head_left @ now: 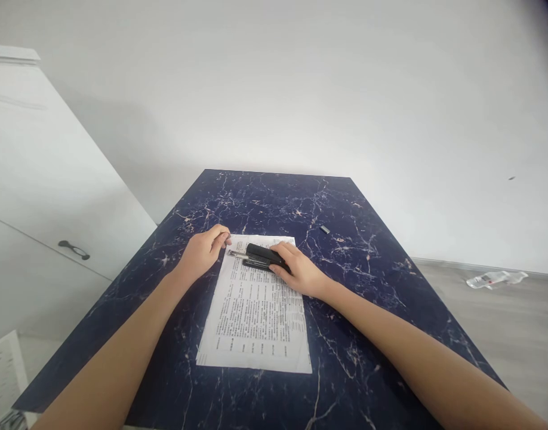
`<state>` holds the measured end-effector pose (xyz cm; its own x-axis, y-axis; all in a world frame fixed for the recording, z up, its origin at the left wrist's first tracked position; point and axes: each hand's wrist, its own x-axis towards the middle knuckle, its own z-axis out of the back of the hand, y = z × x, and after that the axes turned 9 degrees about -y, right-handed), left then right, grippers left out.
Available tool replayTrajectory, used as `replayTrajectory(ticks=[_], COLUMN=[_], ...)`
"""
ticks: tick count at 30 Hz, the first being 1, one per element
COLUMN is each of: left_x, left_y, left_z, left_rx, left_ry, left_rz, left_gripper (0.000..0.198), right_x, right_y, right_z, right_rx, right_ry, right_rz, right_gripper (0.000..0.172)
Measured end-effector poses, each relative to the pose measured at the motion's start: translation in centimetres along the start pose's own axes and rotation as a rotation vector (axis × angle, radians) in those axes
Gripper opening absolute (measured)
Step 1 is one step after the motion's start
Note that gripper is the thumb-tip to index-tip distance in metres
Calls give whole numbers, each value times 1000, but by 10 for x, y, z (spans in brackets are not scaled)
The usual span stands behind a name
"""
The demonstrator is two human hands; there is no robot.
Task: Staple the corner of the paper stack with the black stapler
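A black stapler (pixel 261 255) lies over the upper part of the printed paper sheets (pixel 256 334), with its metal tray sticking out to the left. My right hand (pixel 298 269) is wrapped round the stapler's right end. Close to the tray's tip, at the top left corner of the paper, my left hand (pixel 205 251) has its fingers curled together. Whatever those fingers may hold is hidden or too small to make out. A small strip of staples (pixel 325 229) rests on the table to the right of the paper.
The dark blue marble-patterned table (pixel 274 203) reaches toward a white wall (pixel 278 89). At the left stands a white cabinet (pixel 41 179) with a dark handle (pixel 74 250). A clear plastic wrapper (pixel 496 279) lies on the floor at the right.
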<state>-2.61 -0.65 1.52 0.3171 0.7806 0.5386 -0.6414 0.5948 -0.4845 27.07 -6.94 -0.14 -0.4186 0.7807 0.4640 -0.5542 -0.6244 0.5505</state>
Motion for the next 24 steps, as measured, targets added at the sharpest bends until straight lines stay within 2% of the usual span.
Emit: replayTrajectory(ticks=[2, 5, 9, 13, 24], left_x=[0, 0, 0, 0, 1], left_y=[-2, -2, 2, 4, 2], left_z=[0, -3, -8, -9, -7], left_rx=[-25, -65, -75, -89, -84], left_ry=[18, 79, 137, 135, 154], left_rz=[22, -17, -155, -277, -263], left_gripper=[24, 22, 19, 18, 18], right_x=[0, 0, 1, 1, 0], right_y=[0, 0, 1, 1, -1], right_z=[0, 0, 0, 1, 0], right_rx=[2, -3, -15, -12, -19], right_ry=[-2, -3, 4, 2, 3], right_rz=[2, 5, 2, 6, 9], right_gripper=[27, 27, 27, 28, 29])
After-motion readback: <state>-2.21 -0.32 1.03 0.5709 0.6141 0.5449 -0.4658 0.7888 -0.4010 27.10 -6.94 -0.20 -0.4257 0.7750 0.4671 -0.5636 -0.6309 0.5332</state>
